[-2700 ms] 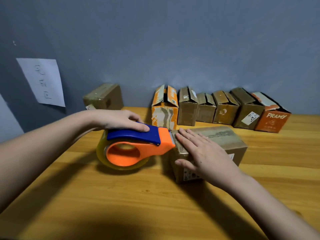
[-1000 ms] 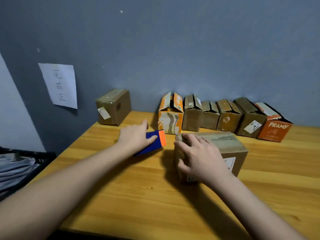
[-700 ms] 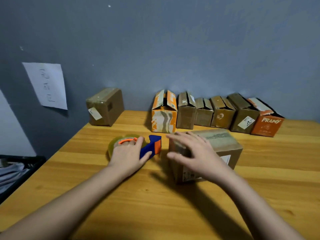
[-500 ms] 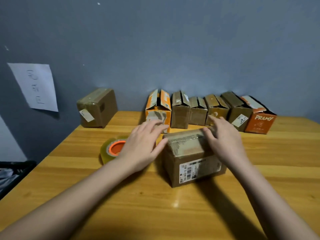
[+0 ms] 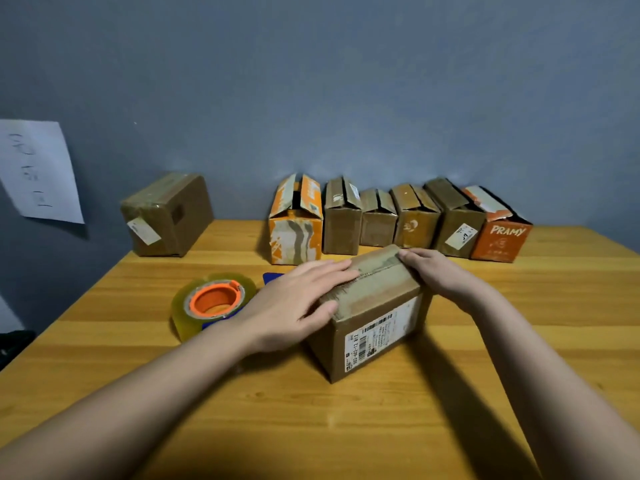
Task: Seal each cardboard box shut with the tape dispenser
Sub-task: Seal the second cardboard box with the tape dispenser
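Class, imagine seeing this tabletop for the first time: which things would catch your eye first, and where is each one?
Two bare hands, the left hand and right hand, press flat on the taped brown cardboard box at the table's centre. Left of it lies the orange and blue tape dispenser with its clear roll. Against the grey wall stands a row of six unsealed boxes, the bright orange PRAMY box at its right end.

"PRAMY" stands in white on the orange box [image 5: 500,240], rightmost in the row behind the near box [image 5: 374,317], whose shipping label [image 5: 382,334] reads "902-602-12 812".
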